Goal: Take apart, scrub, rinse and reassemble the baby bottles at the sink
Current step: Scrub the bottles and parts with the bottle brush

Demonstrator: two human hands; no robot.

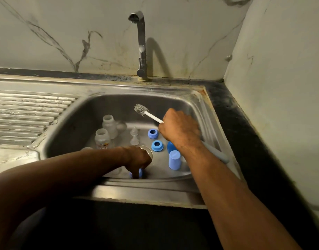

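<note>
Down in the sink [196,105], the right hand [179,128] grips a brush [141,110]; the left hand [139,162] pinches a blue ring [141,173].

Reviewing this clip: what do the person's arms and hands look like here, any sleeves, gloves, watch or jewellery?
Both forearms are bare up to the frame edge: no sleeves show. The left hand and right hand wear no gloves. No watch, bracelet or ring shows on either wrist or on the fingers in view; the left hand's fingertips are partly hidden.
</note>
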